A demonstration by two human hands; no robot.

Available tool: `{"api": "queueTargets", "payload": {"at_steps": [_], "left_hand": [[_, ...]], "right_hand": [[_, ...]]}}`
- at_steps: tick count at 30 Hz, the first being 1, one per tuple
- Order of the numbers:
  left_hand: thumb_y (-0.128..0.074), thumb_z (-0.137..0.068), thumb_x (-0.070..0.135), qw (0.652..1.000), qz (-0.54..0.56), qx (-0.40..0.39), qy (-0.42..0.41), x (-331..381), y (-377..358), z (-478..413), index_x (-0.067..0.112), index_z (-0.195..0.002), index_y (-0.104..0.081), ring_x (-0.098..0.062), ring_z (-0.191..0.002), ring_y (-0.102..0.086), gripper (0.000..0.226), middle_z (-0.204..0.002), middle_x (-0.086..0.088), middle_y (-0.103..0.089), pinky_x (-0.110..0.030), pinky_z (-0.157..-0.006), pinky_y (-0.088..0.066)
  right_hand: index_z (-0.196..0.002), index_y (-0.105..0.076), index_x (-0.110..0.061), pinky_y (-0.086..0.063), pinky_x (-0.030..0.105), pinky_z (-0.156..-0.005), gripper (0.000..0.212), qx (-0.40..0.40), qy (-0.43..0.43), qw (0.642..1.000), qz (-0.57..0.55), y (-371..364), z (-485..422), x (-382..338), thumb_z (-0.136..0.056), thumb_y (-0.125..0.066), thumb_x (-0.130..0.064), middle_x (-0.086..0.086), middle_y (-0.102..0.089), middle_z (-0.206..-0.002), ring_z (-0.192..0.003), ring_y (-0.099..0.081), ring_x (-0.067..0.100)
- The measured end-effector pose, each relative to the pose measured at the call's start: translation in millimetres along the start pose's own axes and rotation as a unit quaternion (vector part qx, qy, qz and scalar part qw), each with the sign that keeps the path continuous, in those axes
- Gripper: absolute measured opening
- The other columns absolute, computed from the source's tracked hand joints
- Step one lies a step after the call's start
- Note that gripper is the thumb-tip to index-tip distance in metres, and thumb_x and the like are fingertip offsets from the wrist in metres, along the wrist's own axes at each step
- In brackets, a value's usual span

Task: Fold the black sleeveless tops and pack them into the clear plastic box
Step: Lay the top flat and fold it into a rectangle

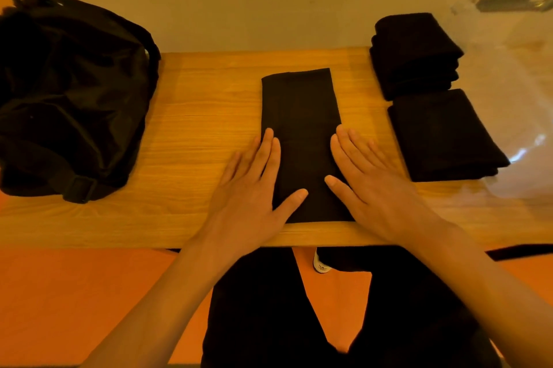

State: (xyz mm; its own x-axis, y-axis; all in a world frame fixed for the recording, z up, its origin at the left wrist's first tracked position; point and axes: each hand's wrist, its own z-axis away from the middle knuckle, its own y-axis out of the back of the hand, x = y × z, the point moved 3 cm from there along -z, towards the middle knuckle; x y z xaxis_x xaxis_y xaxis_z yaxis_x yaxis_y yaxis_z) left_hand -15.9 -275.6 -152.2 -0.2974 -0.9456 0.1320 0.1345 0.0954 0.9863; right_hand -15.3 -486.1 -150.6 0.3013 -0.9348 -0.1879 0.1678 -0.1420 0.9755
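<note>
A black sleeveless top, folded into a long narrow strip, lies in the middle of the wooden table, running from the front edge toward the wall. My left hand lies flat on its left edge with straight fingers. My right hand presses flat on its right edge. At the right lies a folded black top. Behind it sits a stack of folded black tops. The clear plastic box stands at the far right, partly cut off.
A large black bag fills the left end of the table. A wall runs close behind the table. The orange floor and my dark trousers show below the front edge.
</note>
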Motion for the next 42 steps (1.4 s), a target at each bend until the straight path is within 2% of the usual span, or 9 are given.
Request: {"api": "queueTargets", "payload": {"at_steps": [7, 13, 16, 19, 21, 23, 28, 37, 42], "left_hand": [[0.009, -0.088, 0.077, 0.969, 0.237, 0.06, 0.045, -9.1, 21.3, 14.9, 0.03, -0.158, 0.016, 0.004, -0.149, 0.023, 0.086, -0.165, 0.015, 0.025, -0.035, -0.128, 0.002], [0.011, -0.084, 0.074, 0.998, 0.063, -0.012, 0.004, 0.3, 7.8, 3.4, 0.028, -0.156, 0.021, -0.004, -0.149, 0.029, 0.085, -0.163, 0.01, 0.03, -0.035, -0.127, 0.005], [0.001, -0.09, 0.078, 0.985, 0.168, -0.016, 0.039, -10.2, 20.6, 0.5, 0.034, -0.157, 0.013, 0.001, -0.151, 0.018, 0.081, -0.166, 0.015, 0.018, -0.031, -0.127, 0.003], [-0.018, -0.102, 0.061, 0.965, 0.245, 0.045, 0.081, -28.9, 40.7, -19.6, 0.032, -0.16, -0.017, 0.0, -0.15, -0.008, 0.064, -0.167, 0.013, -0.014, -0.025, -0.121, -0.011], [-0.031, -0.106, 0.051, 0.967, 0.225, 0.07, 0.092, -39.3, 47.8, -49.5, 0.026, -0.156, -0.035, -0.009, -0.147, -0.029, 0.056, -0.161, 0.006, -0.034, -0.028, -0.117, -0.024], [-0.043, -0.106, 0.044, 0.966, 0.223, 0.08, 0.099, -45.7, 53.4, -84.4, 0.021, -0.151, -0.044, -0.018, -0.136, -0.044, 0.051, -0.15, -0.001, -0.046, -0.034, -0.112, -0.039], [-0.065, -0.096, 0.043, 0.955, 0.253, 0.012, 0.155, -54.3, 64.5, -151.8, 0.016, -0.133, -0.058, -0.017, -0.114, -0.057, 0.046, -0.126, 0.0, -0.056, -0.028, -0.084, -0.042], [-0.078, -0.088, 0.032, 0.922, 0.306, -0.098, 0.217, -53.3, 76.2, -186.3, 0.009, -0.099, -0.062, -0.019, -0.088, -0.054, 0.03, -0.096, -0.003, -0.058, -0.03, -0.065, -0.039], [-0.08, -0.087, 0.017, 0.894, 0.387, -0.063, 0.217, -53.3, 77.4, -188.4, 0.017, -0.089, -0.059, -0.014, -0.083, -0.064, 0.02, -0.09, -0.002, -0.065, -0.027, -0.067, -0.052]], "right_hand": [[-0.161, -0.006, -0.021, 0.005, 0.014, -0.121, 0.07, 0.102, -0.015, 0.988, -0.119, 13.8, 11.6, 3.4, -0.101, -0.01, -0.059, -0.006, -0.003, -0.167, -0.152, 0.007, -0.001], [-0.156, 0.019, -0.022, 0.016, 0.024, -0.12, 0.077, 0.017, 0.008, 1.0, -0.013, 8.3, -1.5, -8.6, -0.096, 0.005, -0.069, -0.004, 0.026, -0.164, -0.148, 0.029, 0.005], [-0.157, 0.014, -0.024, 0.011, 0.02, -0.119, 0.079, -0.014, -0.021, 0.996, -0.087, 23.5, -3.2, -0.8, -0.093, -0.003, -0.066, -0.007, 0.021, -0.165, -0.149, 0.023, 0.003], [-0.159, -0.022, -0.021, -0.018, 0.014, -0.115, 0.062, 0.038, -0.06, 0.97, -0.231, 56.0, -20.1, 2.9, -0.104, -0.025, -0.048, -0.003, -0.027, -0.163, -0.149, -0.025, 0.007], [-0.143, -0.05, -0.017, -0.046, 0.015, -0.082, 0.041, 0.077, -0.096, 0.954, -0.272, 77.4, -52.1, 9.5, -0.108, -0.035, -0.034, 0.001, -0.066, -0.119, -0.099, -0.064, 0.009], [-0.132, -0.056, -0.017, -0.044, 0.018, -0.065, 0.032, 0.077, -0.137, 0.956, -0.247, 90.4, -93.7, 19.9, -0.107, -0.042, -0.034, 0.0, -0.064, -0.095, -0.075, -0.058, 0.007], [-0.091, -0.057, -0.01, -0.053, 0.034, -0.075, 0.054, -0.058, -0.228, 0.949, -0.211, 85.6, -170.5, 38.0, -0.092, -0.056, -0.064, 0.006, -0.058, -0.081, -0.077, -0.06, 0.018], [-0.135, -0.054, -0.004, -0.051, 0.039, -0.09, 0.066, -0.075, -0.257, 0.924, -0.273, 75.6, -188.8, 45.6, -0.085, -0.078, -0.04, 0.011, -0.06, -0.127, -0.117, -0.057, 0.029], [-0.135, -0.053, -0.006, -0.048, 0.029, -0.07, 0.066, -0.07, -0.285, 0.893, -0.343, 79.5, -188.6, 43.6, -0.084, -0.08, -0.038, 0.009, -0.061, -0.108, -0.086, -0.057, 0.018]]}}
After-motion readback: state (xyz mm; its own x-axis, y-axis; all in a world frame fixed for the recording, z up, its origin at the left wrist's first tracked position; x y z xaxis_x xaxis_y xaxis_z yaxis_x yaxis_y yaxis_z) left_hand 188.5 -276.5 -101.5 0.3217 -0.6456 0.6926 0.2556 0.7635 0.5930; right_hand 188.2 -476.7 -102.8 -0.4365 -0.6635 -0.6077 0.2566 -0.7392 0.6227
